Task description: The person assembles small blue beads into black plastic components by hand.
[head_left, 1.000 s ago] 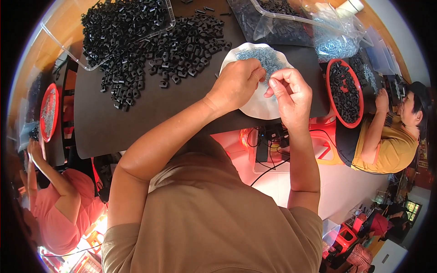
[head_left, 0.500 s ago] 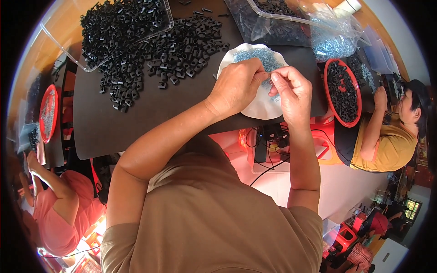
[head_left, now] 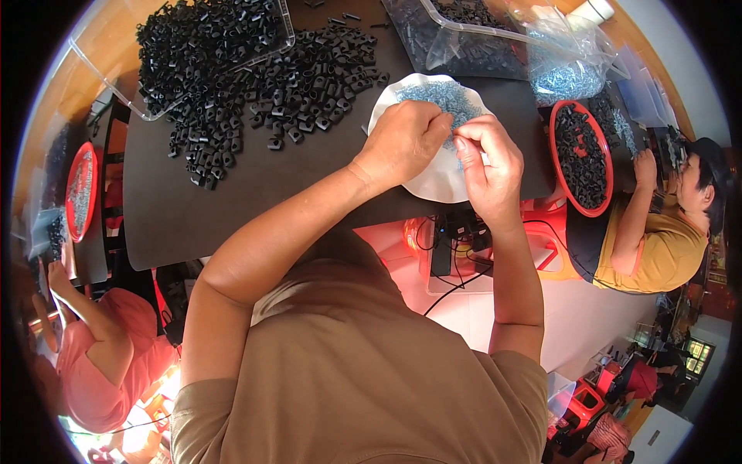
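Both my hands meet over a white plate with a wavy rim (head_left: 433,189), which carries a heap of tiny pale-blue pieces (head_left: 439,96). My left hand (head_left: 403,145) is closed, thumb pressed to the curled fingers; what it grips is hidden. Close against it, my right hand (head_left: 492,164) pinches with thumb and forefinger, and whatever is between them is too small to name. Left of the plate, many small black plastic parts (head_left: 309,93) lie loose on the dark table (head_left: 309,201).
A clear bin (head_left: 287,31) tipped with black parts stands at the far left, another clear bin (head_left: 456,58) behind the plate. To the right are a bag of blue pieces (head_left: 568,81) and a red basket (head_left: 609,174) of black parts. Co-workers sit at right (head_left: 657,240) and left (head_left: 104,348).
My right hand has shifted slightly left and down, its fingers still pinched beside the left. My left hand has barely moved.
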### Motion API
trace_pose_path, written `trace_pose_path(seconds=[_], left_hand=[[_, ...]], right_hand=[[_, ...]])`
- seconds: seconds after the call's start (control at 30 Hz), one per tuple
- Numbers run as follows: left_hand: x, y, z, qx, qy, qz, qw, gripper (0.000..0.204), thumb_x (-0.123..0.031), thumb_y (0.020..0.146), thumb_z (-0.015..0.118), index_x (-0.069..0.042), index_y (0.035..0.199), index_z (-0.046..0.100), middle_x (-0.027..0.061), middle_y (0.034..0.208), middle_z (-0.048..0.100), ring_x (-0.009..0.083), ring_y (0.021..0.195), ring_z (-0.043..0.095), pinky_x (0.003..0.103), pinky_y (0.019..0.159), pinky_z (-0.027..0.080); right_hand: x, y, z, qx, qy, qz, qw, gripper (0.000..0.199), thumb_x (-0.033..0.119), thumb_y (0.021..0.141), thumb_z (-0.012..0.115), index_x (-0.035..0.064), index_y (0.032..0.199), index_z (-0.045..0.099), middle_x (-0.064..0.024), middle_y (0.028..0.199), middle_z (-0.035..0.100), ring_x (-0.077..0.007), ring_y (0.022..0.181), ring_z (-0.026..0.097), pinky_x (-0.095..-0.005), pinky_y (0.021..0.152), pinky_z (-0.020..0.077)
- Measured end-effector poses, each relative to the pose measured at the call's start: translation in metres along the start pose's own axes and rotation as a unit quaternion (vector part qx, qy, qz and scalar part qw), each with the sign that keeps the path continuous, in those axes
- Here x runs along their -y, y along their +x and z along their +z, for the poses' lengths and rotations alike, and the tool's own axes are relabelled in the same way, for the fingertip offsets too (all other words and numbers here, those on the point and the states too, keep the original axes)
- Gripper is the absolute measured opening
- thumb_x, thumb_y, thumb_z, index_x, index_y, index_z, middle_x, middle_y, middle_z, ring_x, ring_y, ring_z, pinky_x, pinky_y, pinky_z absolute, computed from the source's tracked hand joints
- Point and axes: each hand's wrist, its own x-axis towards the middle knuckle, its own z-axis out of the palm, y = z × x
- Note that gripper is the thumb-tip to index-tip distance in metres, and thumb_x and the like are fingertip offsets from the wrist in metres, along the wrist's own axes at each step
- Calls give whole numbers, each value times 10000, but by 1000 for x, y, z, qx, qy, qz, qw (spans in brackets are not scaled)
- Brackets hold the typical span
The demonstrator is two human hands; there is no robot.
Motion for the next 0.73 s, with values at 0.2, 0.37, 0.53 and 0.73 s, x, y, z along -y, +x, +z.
trace_pose_path(seconds=[0.2, 0.37, 0.53, 0.73], left_hand=[[2, 1, 1, -21, 58, 26, 998, 295, -196, 865, 501, 43, 703, 558, 246, 680, 574, 419, 700, 568, 469, 635, 438], [-2, -3, -1, 4, -45, -3, 999, 260, -168, 869, 512, 35, 709, 549, 172, 648, 587, 285, 624, 588, 387, 596, 443], [-1, -4, -2, 23, -130, -3, 991, 194, -130, 869, 516, 29, 763, 548, 143, 694, 594, 225, 656, 582, 349, 602, 444], [-2, -5, -1, -16, 7, 62, 998, 146, -132, 868, 541, 10, 836, 551, 138, 763, 636, 274, 731, 624, 375, 651, 467]], right_hand=[[-1, 2, -1, 8, -15, -17, 1000, 113, -100, 780, 566, -18, 853, 542, -114, 804, 557, -215, 684, 587, -290, 614, 485], [-9, -1, 0, -3, 105, 34, 994, 94, -67, 794, 601, -27, 872, 566, -86, 814, 582, -159, 694, 595, -262, 628, 502], [-6, 5, -10, -20, 329, 338, 882, 135, 103, 881, 599, -28, 849, 601, -64, 732, 598, -103, 632, 576, -222, 562, 483], [-4, -3, -4, 23, 219, 240, 945, 133, 83, 880, 575, -49, 874, 593, -67, 751, 588, -102, 600, 546, -226, 572, 473]])
